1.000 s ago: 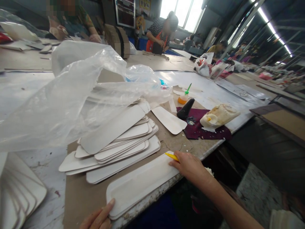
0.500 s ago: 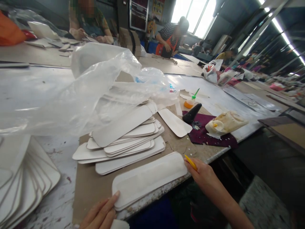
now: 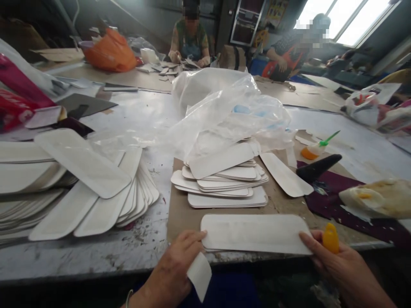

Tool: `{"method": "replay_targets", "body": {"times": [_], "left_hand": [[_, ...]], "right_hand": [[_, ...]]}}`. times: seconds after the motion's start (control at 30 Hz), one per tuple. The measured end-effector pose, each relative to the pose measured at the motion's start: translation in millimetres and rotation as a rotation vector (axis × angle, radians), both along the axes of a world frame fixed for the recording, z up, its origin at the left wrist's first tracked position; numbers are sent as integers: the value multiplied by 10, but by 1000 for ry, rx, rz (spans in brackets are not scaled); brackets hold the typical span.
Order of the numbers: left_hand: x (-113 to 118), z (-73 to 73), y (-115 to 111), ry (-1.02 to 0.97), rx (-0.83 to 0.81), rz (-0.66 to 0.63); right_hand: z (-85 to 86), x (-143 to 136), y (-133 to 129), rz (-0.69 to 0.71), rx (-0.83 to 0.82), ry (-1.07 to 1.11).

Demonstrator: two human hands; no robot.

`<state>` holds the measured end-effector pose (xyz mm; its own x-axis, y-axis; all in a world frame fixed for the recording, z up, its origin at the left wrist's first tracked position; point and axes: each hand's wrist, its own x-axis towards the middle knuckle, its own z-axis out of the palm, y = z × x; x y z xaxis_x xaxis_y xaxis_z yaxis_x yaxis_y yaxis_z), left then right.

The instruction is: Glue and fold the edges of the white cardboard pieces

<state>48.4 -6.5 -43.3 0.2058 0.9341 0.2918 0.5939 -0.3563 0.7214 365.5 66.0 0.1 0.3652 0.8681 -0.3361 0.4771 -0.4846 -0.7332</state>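
Observation:
A long white panel with rounded corners (image 3: 253, 233) lies at the table's front edge, both hands on its ends. My left hand (image 3: 180, 261) pinches its left end, with a small white strip (image 3: 201, 276) hanging from the palm. My right hand (image 3: 334, 256) pinches the right end and also keeps a yellow tool (image 3: 330, 238) between its fingers. Behind the panel is a stack of similar white pieces (image 3: 227, 186) on brown board (image 3: 180, 218). One loose white piece (image 3: 285, 173) rests to the right of the stack.
Fanned white pieces (image 3: 105, 201) cover the left side. Clear plastic bags (image 3: 224, 102) lie behind the stack. At right are a black tool (image 3: 317, 168), an orange glue bottle (image 3: 311, 152), a purple cloth (image 3: 334, 184) and a crusted container (image 3: 379, 199). People work across the table.
The view has swung left and levelled. My right hand has gone from beside the panel to gripping its right end, the yellow tool still held. My left hand now pinches the left end.

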Motion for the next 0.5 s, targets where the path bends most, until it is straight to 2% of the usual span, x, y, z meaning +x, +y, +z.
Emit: {"method": "replay_targets", "body": {"times": [0.07, 0.13, 0.2, 0.23, 0.33, 0.5], "left_hand": [[-32, 28, -26, -275, -258, 116], [-32, 58, -42, -576, -531, 319], [-8, 96, -41, -826, -692, 526], [6, 115, -35, -914, -725, 585], [26, 149, -3, -1024, -718, 587], [20, 156, 54, -978, -729, 573]], "right_hand": [[2, -10, -37, -80, -38, 138], [39, -17, -69, -156, -48, 233], [98, -41, -90, -210, -48, 286], [130, -63, -96, -223, -45, 303], [207, -155, -105, -225, -28, 339], [242, -295, -107, -200, 2, 385]]}}
